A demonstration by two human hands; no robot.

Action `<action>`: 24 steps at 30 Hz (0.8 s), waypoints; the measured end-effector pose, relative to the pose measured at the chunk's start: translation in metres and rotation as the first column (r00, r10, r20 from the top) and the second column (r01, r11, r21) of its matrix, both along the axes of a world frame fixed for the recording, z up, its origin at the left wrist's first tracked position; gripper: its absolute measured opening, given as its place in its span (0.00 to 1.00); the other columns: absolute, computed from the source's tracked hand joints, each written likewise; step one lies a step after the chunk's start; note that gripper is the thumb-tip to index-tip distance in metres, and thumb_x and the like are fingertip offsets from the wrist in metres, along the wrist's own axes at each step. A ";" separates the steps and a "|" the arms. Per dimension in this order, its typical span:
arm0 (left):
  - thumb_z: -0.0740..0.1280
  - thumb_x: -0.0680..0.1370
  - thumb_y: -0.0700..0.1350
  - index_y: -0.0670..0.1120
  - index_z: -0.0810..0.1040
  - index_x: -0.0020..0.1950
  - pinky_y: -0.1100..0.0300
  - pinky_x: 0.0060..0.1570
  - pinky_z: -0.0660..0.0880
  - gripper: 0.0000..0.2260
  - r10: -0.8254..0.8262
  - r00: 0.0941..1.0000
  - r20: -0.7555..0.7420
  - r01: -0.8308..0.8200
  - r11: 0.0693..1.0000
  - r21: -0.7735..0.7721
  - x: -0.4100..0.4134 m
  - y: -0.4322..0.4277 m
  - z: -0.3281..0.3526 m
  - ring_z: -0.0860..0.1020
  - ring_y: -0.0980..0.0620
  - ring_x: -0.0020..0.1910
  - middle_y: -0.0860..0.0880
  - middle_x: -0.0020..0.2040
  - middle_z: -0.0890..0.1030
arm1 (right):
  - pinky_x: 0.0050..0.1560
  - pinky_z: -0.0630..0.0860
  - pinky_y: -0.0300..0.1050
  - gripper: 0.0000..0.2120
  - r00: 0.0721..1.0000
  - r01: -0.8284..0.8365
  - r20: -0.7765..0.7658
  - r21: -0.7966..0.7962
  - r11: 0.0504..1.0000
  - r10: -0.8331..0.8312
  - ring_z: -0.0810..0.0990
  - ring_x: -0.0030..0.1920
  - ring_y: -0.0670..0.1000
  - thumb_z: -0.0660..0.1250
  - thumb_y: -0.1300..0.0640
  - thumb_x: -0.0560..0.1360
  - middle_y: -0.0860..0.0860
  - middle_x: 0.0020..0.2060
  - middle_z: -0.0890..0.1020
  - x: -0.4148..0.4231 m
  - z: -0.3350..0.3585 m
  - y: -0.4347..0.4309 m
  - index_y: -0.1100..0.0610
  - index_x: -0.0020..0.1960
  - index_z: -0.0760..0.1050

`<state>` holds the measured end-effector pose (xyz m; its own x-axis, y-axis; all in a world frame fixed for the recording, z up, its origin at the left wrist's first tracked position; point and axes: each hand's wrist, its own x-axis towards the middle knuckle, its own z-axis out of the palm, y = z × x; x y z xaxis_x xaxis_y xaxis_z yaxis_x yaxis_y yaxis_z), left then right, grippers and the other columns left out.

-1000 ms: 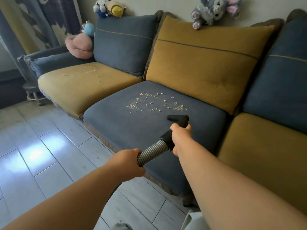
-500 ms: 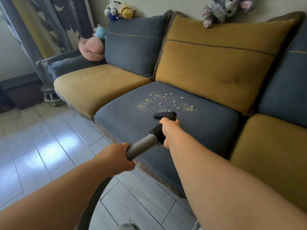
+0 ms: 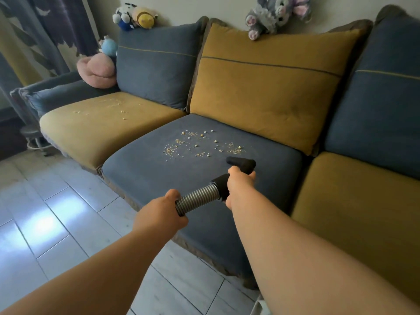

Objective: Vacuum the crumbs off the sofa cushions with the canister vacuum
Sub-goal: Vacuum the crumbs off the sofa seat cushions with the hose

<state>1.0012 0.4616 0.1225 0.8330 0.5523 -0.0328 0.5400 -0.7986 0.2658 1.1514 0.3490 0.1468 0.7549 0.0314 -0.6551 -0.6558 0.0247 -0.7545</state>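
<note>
Head view, nearest first: my left hand (image 3: pixel 160 211) is wrapped tight around the ribbed hose (image 3: pixel 197 198), and just ahead my right hand (image 3: pixel 238 186) is clenched on the black handle (image 3: pixel 221 185). The nozzle (image 3: pixel 242 163) sits low over the blue seat cushion (image 3: pixel 204 169), pointing left, just short of the crumbs (image 3: pixel 200 144) scattered mid-cushion. Further left, more crumbs dot the mustard seat cushion (image 3: pixel 102 128). Beyond, back cushions line the wall, with plush toys (image 3: pixel 276 14) perched on top.
</note>
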 end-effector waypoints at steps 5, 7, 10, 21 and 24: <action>0.67 0.72 0.51 0.57 0.68 0.58 0.58 0.34 0.79 0.17 0.000 1.000 0.030 -0.002 0.998 0.064 0.014 0.010 0.002 0.76 0.55 0.32 0.54 0.34 0.75 | 0.50 0.77 0.61 0.38 1.000 -0.020 0.007 0.008 1.000 0.020 0.72 0.47 0.58 0.64 0.56 0.77 0.57 0.64 0.71 0.019 0.002 0.011 0.40 0.77 0.44; 0.67 0.72 0.51 0.57 0.68 0.58 0.58 0.34 0.79 0.17 -0.013 0.999 0.044 0.009 0.996 0.090 0.021 0.014 0.003 0.76 0.55 0.32 0.54 0.34 0.74 | 0.56 0.75 0.64 0.38 0.999 -0.028 0.017 0.018 0.999 0.028 0.74 0.51 0.59 0.63 0.56 0.76 0.56 0.64 0.71 0.027 0.003 0.015 0.40 0.77 0.45; 0.67 0.72 0.52 0.58 0.68 0.57 0.58 0.35 0.79 0.16 -0.024 0.999 0.040 0.019 0.994 0.105 0.030 0.018 0.004 0.76 0.54 0.33 0.54 0.34 0.74 | 0.57 0.74 0.65 0.37 0.998 -0.063 0.011 0.028 0.998 0.063 0.74 0.57 0.62 0.63 0.55 0.76 0.56 0.65 0.70 0.036 0.003 0.021 0.40 0.77 0.45; 0.66 0.71 0.51 0.55 0.70 0.50 0.59 0.34 0.79 0.10 -0.023 1.000 0.015 0.022 0.999 0.036 0.028 0.019 -0.010 0.76 0.54 0.33 0.53 0.34 0.75 | 0.57 0.75 0.65 0.36 0.983 -0.165 0.075 -0.031 0.986 0.167 0.75 0.54 0.60 0.63 0.56 0.76 0.55 0.57 0.71 0.044 -0.003 0.036 0.40 0.76 0.47; 0.66 0.71 0.52 0.55 0.70 0.50 0.59 0.34 0.78 0.10 -0.046 0.999 0.006 0.046 0.999 0.026 0.021 0.018 -0.008 0.76 0.54 0.33 0.53 0.34 0.75 | 0.57 0.75 0.65 0.36 0.975 -0.204 0.072 -0.057 0.977 0.208 0.74 0.52 0.60 0.63 0.56 0.76 0.54 0.54 0.69 0.040 -0.003 0.033 0.40 0.77 0.46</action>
